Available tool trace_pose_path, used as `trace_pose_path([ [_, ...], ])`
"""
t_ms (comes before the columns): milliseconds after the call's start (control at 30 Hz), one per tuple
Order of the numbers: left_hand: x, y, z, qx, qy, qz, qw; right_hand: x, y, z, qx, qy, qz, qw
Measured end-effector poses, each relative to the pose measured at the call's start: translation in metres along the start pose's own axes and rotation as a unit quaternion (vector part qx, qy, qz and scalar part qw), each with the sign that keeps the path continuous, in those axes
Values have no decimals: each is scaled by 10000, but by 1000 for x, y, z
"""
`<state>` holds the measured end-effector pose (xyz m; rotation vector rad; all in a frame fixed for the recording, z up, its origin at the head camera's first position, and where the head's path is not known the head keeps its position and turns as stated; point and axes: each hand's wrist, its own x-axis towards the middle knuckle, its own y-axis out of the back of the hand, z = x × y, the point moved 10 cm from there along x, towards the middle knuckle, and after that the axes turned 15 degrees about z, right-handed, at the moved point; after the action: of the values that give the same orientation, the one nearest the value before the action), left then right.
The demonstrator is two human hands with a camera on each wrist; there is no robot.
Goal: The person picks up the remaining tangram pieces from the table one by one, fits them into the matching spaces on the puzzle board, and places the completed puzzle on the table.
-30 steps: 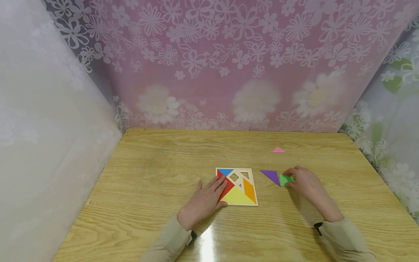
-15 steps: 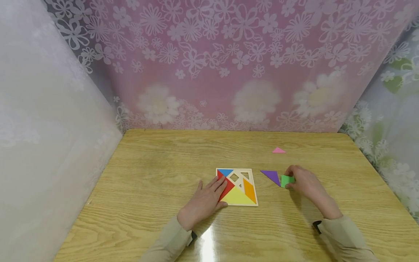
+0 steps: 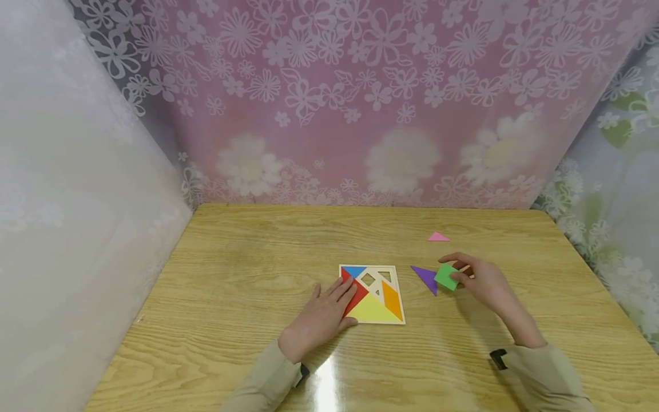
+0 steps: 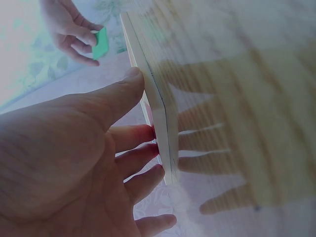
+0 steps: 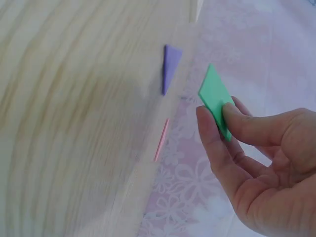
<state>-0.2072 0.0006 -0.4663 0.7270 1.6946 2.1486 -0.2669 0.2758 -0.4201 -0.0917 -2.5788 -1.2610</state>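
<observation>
My left hand (image 3: 319,315) rests on the left side of a square puzzle board (image 3: 400,315), its fingers straight over the red triangle (image 3: 362,290). A blue triangle (image 3: 353,271), a yellow triangle (image 3: 376,311) and an orange parallelogram (image 3: 392,300) lie in the board; several holes show bare. My right hand (image 3: 486,281) pinches a green square (image 3: 445,277) between thumb and fingers. In the right wrist view the green square (image 5: 215,96) is held clear of the table. Just left of it in the head view lies a purple triangle (image 3: 426,279), partly covered by the square.
A small pink triangle (image 3: 439,236) lies farther back on the wooden table (image 3: 247,257). Floral curtains (image 3: 329,103) hang behind the table and along both sides. Each wrist has a black strap at the sleeve.
My right hand has lifted the green square off the table and turned it, tilted, slightly leftward. The purple triangle has turned a little. My left hand stays on the board.
</observation>
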Motion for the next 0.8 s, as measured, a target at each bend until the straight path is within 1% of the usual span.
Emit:
trace_pose_path([
  [100, 0, -1, 0, 48, 1, -6, 10000, 2, -1, -5, 130, -7, 64, 9999],
  [367, -1, 1, 0, -2, 2, 16, 10000, 2, -12, -14, 782, -166, 127, 9967],
  [467, -1, 1, 1, 6, -17, 21, 10000, 3, -16, -17, 831, -196, 173, 9962],
  [633, -1, 3, 2, 26, -72, 53, 10000, 6, -24, -23, 786, -84, 267, 9965],
  [700, -2, 3, 2, 20, -87, 72, 9999, 7, -29, -26, 890, -81, 233, 9957],
  [800, -2, 4, 2, 23, -97, 82, 9999, 8, -39, -32, 1264, -167, 99, 9918],
])
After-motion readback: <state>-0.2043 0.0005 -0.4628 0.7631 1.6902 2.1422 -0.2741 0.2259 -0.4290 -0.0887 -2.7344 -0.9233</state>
